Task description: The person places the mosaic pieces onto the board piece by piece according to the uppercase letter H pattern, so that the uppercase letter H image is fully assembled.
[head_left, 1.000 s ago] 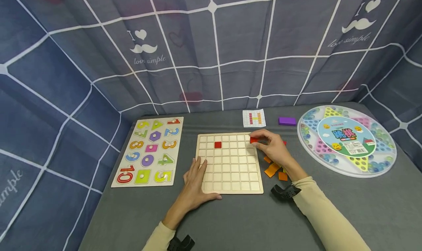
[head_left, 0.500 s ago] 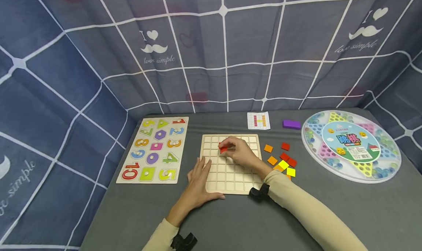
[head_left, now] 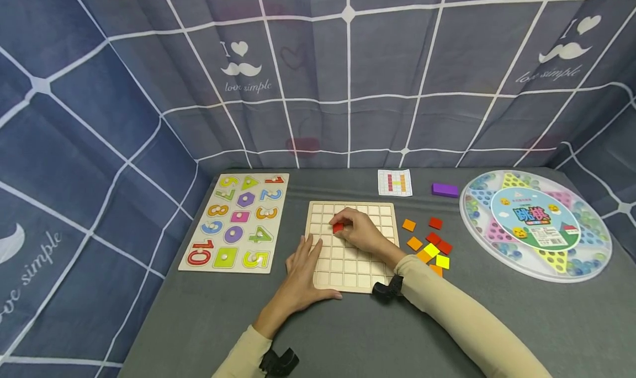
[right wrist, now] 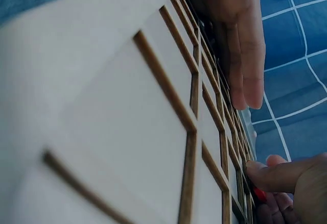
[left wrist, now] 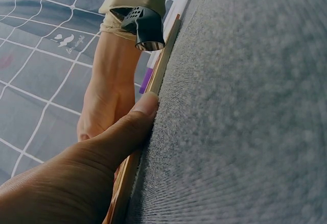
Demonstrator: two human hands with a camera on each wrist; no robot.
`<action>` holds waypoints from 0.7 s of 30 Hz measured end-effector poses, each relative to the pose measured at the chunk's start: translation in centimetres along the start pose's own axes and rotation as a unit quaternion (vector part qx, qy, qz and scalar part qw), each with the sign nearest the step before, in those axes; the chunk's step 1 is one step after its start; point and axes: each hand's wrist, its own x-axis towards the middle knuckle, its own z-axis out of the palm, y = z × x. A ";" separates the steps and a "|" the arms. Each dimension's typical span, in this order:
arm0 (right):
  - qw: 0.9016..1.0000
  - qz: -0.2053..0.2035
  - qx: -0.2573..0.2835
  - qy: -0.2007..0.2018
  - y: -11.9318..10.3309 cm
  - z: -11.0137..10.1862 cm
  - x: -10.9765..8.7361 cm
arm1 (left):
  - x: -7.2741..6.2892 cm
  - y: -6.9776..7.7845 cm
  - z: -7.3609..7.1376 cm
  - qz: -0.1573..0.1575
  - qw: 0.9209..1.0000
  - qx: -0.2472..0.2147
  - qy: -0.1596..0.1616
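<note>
A pale wooden grid board (head_left: 343, 265) lies on the grey cloth in the head view. My left hand (head_left: 300, 281) rests at its left side with fingers straight and spread, the thumb along the front edge. In the left wrist view, that thumb (left wrist: 145, 109) presses the board's edge. My right hand (head_left: 364, 232) is over the board's upper left part, pinching a red square tile (head_left: 338, 228) at the grid. The right wrist view shows the red tile (right wrist: 259, 194) beneath the thumb, low against the board. The right fingers hide the cells around it.
Several loose orange tiles (head_left: 414, 243), red tiles (head_left: 435, 223) and yellow tiles (head_left: 442, 262) lie right of the board. Behind are a pattern card (head_left: 395, 182) and a purple block (head_left: 444, 190). A number puzzle (head_left: 233, 223) lies left, a round game board (head_left: 536, 223) right.
My right hand has carried a red tile from the board's top right corner leftward to its upper left part. It now covers the red tile seen earlier there. The left hand stays put.
</note>
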 end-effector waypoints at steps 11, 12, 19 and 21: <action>0.999 -0.048 -0.022 -0.005 0.7 -0.2 0.2 | 0.0 -0.1 0.1 0.004 1.000 0.003 0.005; 0.998 -0.052 -0.021 -0.006 0.7 -0.2 0.2 | 0.0 0.0 0.1 0.004 1.000 0.004 0.006; 0.998 -0.063 -0.022 -0.012 1.0 -0.2 0.1 | 0.0 0.0 0.1 0.003 1.000 0.005 0.004; 0.998 -0.064 -0.025 -0.014 1.0 -0.2 0.1 | 0.0 0.0 0.1 0.002 1.000 0.005 0.003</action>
